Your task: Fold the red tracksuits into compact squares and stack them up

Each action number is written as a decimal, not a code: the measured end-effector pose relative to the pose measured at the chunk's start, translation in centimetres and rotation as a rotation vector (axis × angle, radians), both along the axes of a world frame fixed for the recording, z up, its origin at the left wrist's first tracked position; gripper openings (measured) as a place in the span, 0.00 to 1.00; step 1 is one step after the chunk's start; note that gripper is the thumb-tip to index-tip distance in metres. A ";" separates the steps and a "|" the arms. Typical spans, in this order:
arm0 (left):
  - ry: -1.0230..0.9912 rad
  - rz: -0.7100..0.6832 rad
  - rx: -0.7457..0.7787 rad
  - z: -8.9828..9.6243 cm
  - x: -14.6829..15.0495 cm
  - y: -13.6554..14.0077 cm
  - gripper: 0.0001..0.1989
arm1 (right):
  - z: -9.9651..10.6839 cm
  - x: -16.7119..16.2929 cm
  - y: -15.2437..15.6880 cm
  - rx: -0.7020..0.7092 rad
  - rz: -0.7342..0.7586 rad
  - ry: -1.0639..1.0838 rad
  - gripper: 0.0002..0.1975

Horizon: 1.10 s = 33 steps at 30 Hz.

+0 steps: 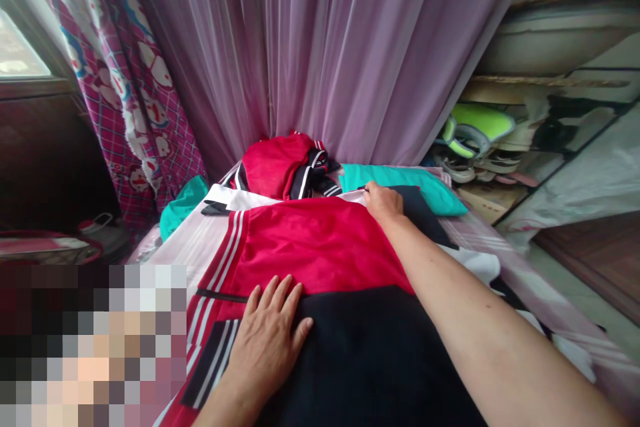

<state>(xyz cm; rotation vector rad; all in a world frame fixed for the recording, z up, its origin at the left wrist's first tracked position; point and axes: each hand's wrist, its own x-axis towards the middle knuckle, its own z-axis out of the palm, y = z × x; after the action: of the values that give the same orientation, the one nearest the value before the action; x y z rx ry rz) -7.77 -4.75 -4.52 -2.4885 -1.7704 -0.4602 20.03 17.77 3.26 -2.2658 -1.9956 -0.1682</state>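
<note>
A red-and-black tracksuit garment [320, 240] with white side stripes lies spread out in front of me. My left hand [267, 333] rests flat on its left part, where the red meets the black, with fingers spread. At the far edge, my right hand [384, 201] has its fingers closed on the cloth of the garment; the fingertips are partly hidden. White cloth [250, 199] shows beyond the far edge, with a black piece at its left end. Black cloth [423, 210] lies beside and under my right hand.
A crumpled red-and-black garment [275, 163] and a teal folded cloth [420, 190] lie at the back of the checked bed cover [540, 307]. Another teal cloth [184, 205] is at left. Purple curtains [300, 47] hang behind; a shoe rack [500, 153] stands at right. A blurred patch hides the lower left.
</note>
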 end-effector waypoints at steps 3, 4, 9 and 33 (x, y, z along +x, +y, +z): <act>0.004 -0.009 -0.015 0.4 0.0 -0.1 0.28 | -0.9 -0.3 -0.1 -0.039 -0.027 0.020 0.19; 0.013 -0.008 -0.032 0.7 0.1 -0.1 0.27 | -1.2 -0.5 -0.2 -0.049 -0.027 0.022 0.19; 0.069 0.030 -0.162 2.4 0.6 -0.3 0.27 | -2.2 -1.4 -1.6 0.043 -0.017 0.014 0.20; 0.045 0.019 -0.120 1.9 0.6 -0.6 0.27 | -4.2 -3.3 1.2 0.062 0.093 -0.047 0.19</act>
<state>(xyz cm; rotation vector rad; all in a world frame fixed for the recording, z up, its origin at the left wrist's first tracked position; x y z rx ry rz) -7.16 -5.32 -2.63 -2.5353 -1.8551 -0.3030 16.71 19.01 -0.91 -2.1465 -2.0827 -0.2727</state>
